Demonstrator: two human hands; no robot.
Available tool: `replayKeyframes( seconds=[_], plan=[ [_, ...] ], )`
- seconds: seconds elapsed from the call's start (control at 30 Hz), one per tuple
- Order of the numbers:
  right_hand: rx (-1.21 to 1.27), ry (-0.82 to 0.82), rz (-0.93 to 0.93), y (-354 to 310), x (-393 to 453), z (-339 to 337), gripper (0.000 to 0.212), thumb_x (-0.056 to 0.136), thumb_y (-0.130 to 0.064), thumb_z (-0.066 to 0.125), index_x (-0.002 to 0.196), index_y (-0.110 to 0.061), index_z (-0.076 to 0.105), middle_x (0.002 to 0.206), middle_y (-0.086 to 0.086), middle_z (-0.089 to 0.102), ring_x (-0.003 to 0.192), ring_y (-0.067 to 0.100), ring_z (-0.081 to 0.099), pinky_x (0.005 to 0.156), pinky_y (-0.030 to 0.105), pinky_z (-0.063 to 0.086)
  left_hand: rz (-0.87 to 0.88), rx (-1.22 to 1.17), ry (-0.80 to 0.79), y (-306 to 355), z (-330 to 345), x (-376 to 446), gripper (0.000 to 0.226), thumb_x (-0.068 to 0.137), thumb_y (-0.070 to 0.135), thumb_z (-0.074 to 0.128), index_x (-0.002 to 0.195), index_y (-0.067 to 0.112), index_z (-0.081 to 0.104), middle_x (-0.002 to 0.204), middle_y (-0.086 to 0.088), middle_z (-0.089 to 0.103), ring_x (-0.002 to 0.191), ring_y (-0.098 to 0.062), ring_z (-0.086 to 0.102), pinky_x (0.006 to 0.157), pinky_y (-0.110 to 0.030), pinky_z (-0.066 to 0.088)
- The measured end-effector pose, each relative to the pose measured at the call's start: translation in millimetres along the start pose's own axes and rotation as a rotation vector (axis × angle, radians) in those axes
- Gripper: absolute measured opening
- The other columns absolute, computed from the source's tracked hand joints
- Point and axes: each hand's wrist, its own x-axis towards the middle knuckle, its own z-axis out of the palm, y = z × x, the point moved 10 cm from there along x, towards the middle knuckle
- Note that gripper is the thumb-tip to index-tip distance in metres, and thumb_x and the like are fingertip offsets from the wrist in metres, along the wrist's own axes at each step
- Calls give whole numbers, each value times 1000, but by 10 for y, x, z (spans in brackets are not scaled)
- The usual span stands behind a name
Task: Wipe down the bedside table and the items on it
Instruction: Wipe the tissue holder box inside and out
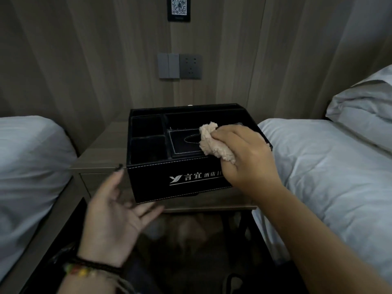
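A black leather organiser box [169,183] with white stitching and a white logo stands on the wooden bedside table [101,153], at its front edge. Its top holds several open compartments and a tissue slot. My right hand [244,155] grips a bunched beige cloth [214,143] and presses it on the box's top near the tissue slot. My left hand [114,217] is spread open, palm up, just in front of the box's lower left corner, its fingertips under the box's front edge.
Beds with white linen flank the table: one on the left [27,166] and one on the right [331,177] with a pillow. A wall switch and socket panel [180,65] and a QR-code plaque [179,7] hang on the wooden wall behind.
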Motion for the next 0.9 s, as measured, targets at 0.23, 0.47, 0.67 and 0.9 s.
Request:
replayKeyframes(
  seconds=[0.23,0.47,0.67,0.9],
  plan=[
    [16,66,35,55,-10,31,36,73,-9,52,103,-2,70,104,11,68,91,33,65,75,50,51,81,214,-11,311,-356,293,70,69,46,72,133,33,45,142,-10,48,98,-29,66,71,-43,57],
    [-71,145,7,-79,-80,51,37,69,-3,55,102,-1,71,105,13,69,96,34,64,83,51,50,43,417,-70,263,44,291,60,79,66,55,130,34,53,118,0,66,97,-21,70,67,-47,56],
    [-73,113,-28,-112,-19,-13,37,70,-7,54,103,-3,71,107,12,68,98,33,64,85,53,48,-95,495,-5,290,142,247,46,81,57,51,110,23,64,93,-2,65,88,-22,66,77,-50,56],
    [2,99,-88,-518,429,30,36,70,-12,50,98,-8,71,99,6,69,91,29,65,86,53,48,-116,431,18,533,221,46,68,69,65,63,122,24,54,105,-9,63,71,-23,73,67,-46,57]
  ],
)
